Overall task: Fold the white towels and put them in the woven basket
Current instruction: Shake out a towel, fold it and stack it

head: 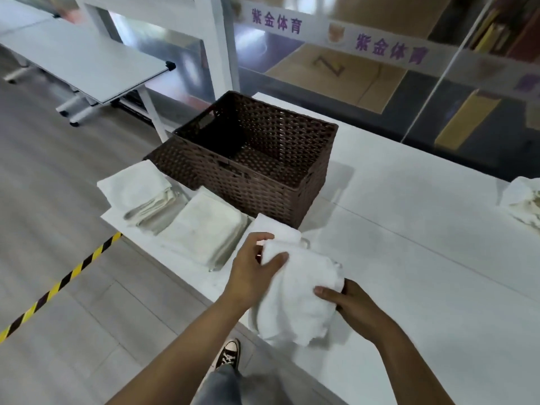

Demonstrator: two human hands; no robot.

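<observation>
Both hands hold one white towel (295, 290) at the near edge of the tabletop (423, 258). The left hand (252, 273) pinches the towel's far end, thumb on top and fingers curled under the cloth. The right hand (350, 305) grips its near right side, thumb pressed on the fabric. The towel is bunched, partly folded, and hangs a little over the tabletop's near edge. The basket (248, 159) stands at the left far corner, nothing inside. Two folded towels (175, 211) lie along the left edge, just beside the basket. A crumpled towel (523, 200) lies at the right.
</observation>
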